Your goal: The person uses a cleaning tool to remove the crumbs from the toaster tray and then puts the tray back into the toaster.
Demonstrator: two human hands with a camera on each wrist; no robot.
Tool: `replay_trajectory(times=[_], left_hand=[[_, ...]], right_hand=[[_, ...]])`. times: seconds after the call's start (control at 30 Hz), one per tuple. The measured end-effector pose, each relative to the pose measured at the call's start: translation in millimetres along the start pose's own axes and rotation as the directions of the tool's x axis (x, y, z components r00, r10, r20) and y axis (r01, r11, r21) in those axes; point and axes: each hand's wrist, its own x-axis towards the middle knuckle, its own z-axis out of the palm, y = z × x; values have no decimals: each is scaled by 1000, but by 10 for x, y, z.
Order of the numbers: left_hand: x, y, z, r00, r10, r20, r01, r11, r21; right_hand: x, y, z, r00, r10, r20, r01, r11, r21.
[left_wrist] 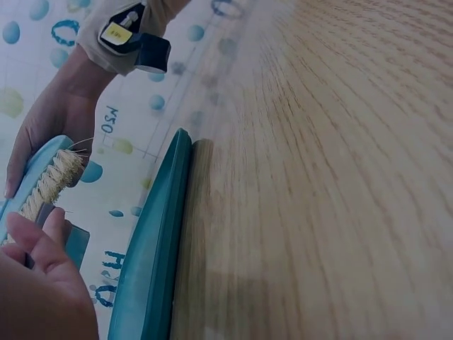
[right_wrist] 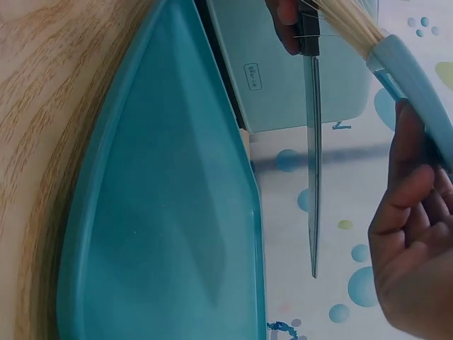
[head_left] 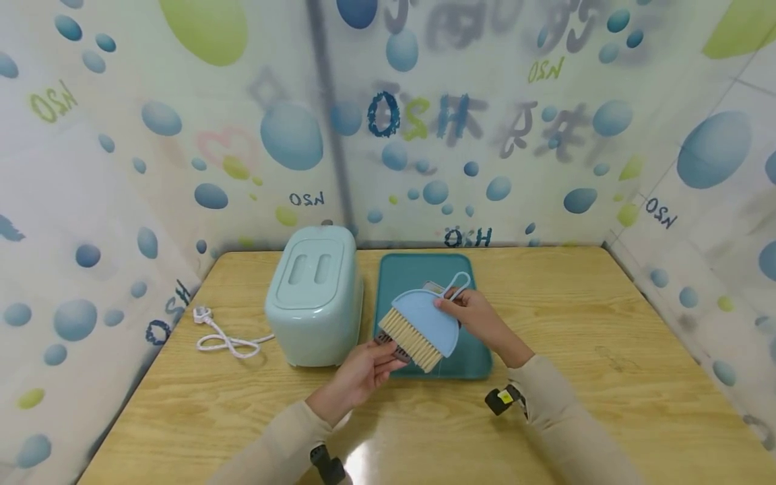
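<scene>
Fingers (head_left: 447, 308) on brush (head_left: 426, 318), seemingly bladed tool (right_wrist: 313, 156) behind, appliance (head_left: 312, 310) beside tray (head_left: 397, 273)

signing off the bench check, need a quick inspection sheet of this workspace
Surface: wood-grain table; teal tray lying on it, beneath the held items.
Job's things: light-blue brush with pale bristles; thin flat piece with a dark end; both held above the tray. Bristle contact with the piece can't be confirmed.
Clutter: nothing seen.
Grippers: left hand grips the dark end; right hand holds the brush.
Cables: white cord looped left of the pale-blue appliance; plug lies unconnected.
Surroundings: walls patterned with bubbles and lettering.
</scene>
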Motion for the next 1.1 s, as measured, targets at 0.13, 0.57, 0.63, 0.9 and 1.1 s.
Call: replay_trajectory(times=[0.13,0.57,0.63,0.9,1.1], left_hand=[[-5,3,1,1000,-2,-6,3,1000,12],[-24,6,13,1000,3,-17,-2,999,51],[-29,9,14,1000,1,-21,1,998,61],[-29,0,24,1000,9,-25,-6,992,126],[-32,-2,18,1000,12,-28,-8,990,138]], right_hand=[[25,10,7,1000,-6,3,6,1000,-2],[101,-30,-1,999,18,-35,-17,999,32],[113,-34,3,999,23,-39,-22,999,31],[160,14,55,997,28,-72,-25,999,38],[160,24,106,994,38,-106,-34,999,43]])
